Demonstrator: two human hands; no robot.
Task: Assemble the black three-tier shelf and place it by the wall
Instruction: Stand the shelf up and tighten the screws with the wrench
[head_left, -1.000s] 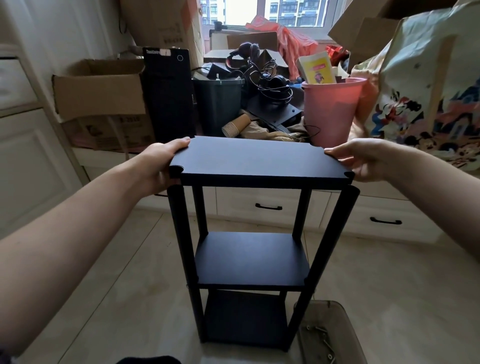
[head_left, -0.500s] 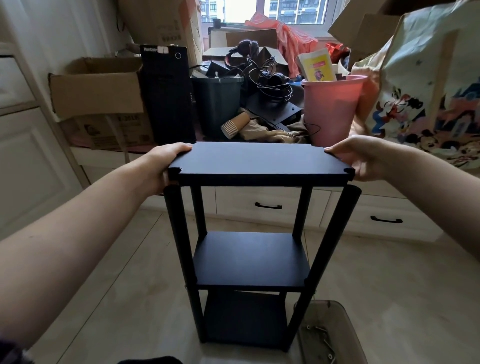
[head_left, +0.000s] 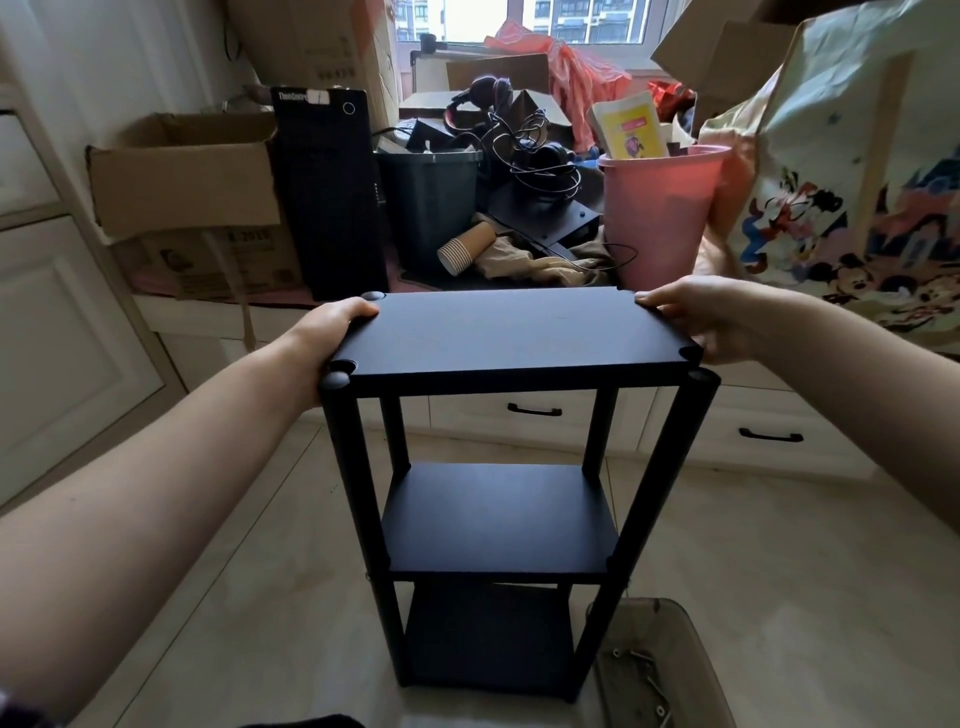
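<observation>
- The black three-tier shelf (head_left: 498, 519) stands upright on the tiled floor (head_left: 779, 571), in front of me and near the drawer cabinet (head_left: 727, 441).
- My left hand (head_left: 327, 343) grips the top panel (head_left: 509, 332) at its left edge, thumb on top; I can't see the fingers underneath.
- My right hand (head_left: 711, 317) holds the right edge likewise, fingers curled below and hidden.
- The bottom tier is dark and hard to read.
- A clear tray (head_left: 670, 670) with screws is cut off at the frame's bottom.

Shelf (head_left: 511, 332) stands on floor (head_left: 779, 545), tray (head_left: 675, 623) at its right
</observation>
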